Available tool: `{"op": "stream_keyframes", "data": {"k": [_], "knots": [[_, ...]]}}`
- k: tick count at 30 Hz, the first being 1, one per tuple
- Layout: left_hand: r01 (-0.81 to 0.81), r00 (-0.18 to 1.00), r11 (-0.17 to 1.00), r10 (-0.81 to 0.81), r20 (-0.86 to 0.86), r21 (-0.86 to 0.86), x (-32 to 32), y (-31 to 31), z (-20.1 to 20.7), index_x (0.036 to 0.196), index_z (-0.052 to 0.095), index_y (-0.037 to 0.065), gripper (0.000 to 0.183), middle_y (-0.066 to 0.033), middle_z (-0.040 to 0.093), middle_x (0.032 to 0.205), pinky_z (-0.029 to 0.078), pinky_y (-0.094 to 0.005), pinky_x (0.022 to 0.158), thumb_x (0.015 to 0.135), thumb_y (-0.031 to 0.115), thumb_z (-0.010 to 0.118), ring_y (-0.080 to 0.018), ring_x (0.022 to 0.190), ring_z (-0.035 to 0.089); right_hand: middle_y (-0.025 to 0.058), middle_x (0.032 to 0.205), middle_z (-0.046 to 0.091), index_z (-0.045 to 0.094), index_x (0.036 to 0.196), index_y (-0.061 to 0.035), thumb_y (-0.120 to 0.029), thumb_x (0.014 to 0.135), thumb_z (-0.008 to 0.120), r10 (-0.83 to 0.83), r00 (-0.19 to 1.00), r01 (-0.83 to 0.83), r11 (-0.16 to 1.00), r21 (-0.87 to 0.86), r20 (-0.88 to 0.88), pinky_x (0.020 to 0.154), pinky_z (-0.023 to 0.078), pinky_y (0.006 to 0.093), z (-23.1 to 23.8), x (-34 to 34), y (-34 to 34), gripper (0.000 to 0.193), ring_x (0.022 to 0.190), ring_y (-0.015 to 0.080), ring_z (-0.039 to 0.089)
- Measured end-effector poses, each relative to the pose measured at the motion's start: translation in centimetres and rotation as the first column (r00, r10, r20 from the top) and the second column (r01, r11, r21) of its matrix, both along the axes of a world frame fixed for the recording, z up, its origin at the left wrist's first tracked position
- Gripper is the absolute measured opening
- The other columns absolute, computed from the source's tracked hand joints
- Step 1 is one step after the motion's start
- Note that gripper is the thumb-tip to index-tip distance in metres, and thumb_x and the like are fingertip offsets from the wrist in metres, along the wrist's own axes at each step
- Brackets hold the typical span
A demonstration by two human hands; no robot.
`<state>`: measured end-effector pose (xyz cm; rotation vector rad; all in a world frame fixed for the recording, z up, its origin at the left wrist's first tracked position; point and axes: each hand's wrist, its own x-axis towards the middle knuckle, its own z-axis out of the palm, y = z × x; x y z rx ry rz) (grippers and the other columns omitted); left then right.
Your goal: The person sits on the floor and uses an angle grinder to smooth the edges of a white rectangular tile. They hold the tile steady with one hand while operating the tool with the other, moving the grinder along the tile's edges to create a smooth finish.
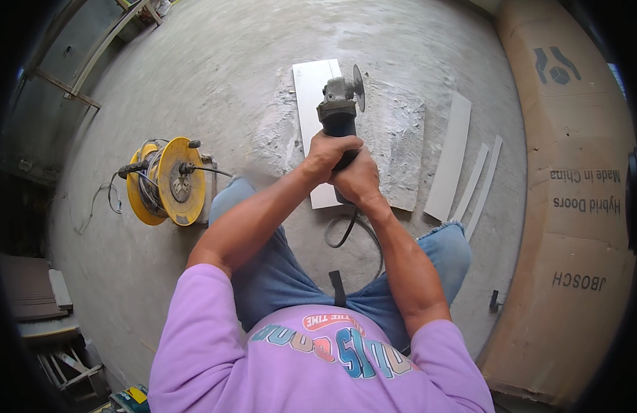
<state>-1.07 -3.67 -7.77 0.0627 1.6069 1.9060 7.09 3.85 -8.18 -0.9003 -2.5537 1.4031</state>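
Both my hands are closed round the dark body of an angle grinder (340, 115), held out ahead of me above the work. My left hand (327, 153) grips farther forward, near the grinder's head. Just behind it, my right hand (358, 177) wraps the rear of the body. The thin cutting disc (359, 88) stands upright on the right side of the head. Below lies a long white board (307, 103), resting on a rough, dusty grey slab (400, 138). From the grinder's rear a black cord (347, 230) curves down between my knees.
A yellow cable reel (182, 182) stands at my left. Right of the slab lie a wide pale strip (451, 155) and narrower strips (472, 180). A long cardboard box (566, 234) runs along the right side. Wooden framing (101, 51) stands at the far left.
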Motion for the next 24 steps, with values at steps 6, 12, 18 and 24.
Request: {"op": "stream_keyframes", "data": {"k": [6, 12, 18, 24], "knots": [[-0.005, 1.000, 1.000, 0.005, 0.018, -0.003, 0.0, -0.1, 0.3, 0.100, 0.064, 0.000, 0.036, -0.0073, 0.067, 0.089, 0.056, -0.0326, 0.071, 0.072, 0.011, 0.083, -0.0166, 0.076, 0.065, 0.0185, 0.098, 0.072, 0.059, 0.116, 0.0000, -0.028, 0.063, 0.088, 0.000, 1.000, -0.001, 0.999, -0.039, -0.026, 0.084, 0.055, 0.0402, 0.3, 0.1, -0.1, 0.066, 0.095, 0.0325, 0.071], [-0.006, 1.000, 1.000, 0.006, 0.023, -0.009, 0.2, -0.1, 0.5, 0.099, 0.064, 0.000, 0.035, -0.0074, 0.067, 0.089, 0.056, -0.0325, 0.071, 0.072, 0.011, 0.082, -0.0170, 0.076, 0.065, 0.0187, 0.099, 0.071, 0.059, 0.116, 0.0006, -0.027, 0.062, 0.089, 0.009, 1.000, -0.010, 1.000, -0.016, -0.025, 0.084, 0.055, 0.0400, 0.6, 0.2, -0.2, 0.067, 0.096, 0.0330, 0.071], [0.001, 0.999, 1.000, 0.000, 0.035, -0.029, 0.2, -0.1, 0.8, 0.099, 0.064, 0.000, 0.035, -0.0071, 0.066, 0.088, 0.056, -0.0329, 0.070, 0.072, 0.011, 0.082, -0.0170, 0.077, 0.066, 0.0193, 0.100, 0.071, 0.059, 0.116, 0.0004, -0.027, 0.062, 0.089, -0.006, 1.000, 0.005, 1.000, -0.010, -0.024, 0.084, 0.055, 0.0400, 0.3, 0.2, -0.2, 0.067, 0.096, 0.0333, 0.071], [-0.005, 0.999, 1.000, 0.005, 0.052, -0.004, -0.1, 0.1, -0.1, 0.096, 0.065, 0.000, 0.031, -0.0074, 0.067, 0.088, 0.056, -0.0332, 0.069, 0.071, 0.010, 0.081, -0.0169, 0.075, 0.065, 0.0249, 0.104, 0.070, 0.054, 0.119, 0.0062, -0.035, 0.069, 0.083, 0.075, 0.997, -0.075, 0.997, 0.015, -0.001, 0.088, 0.054, 0.0448, -0.4, 0.2, 0.2, 0.072, 0.101, 0.0394, 0.070]]}}
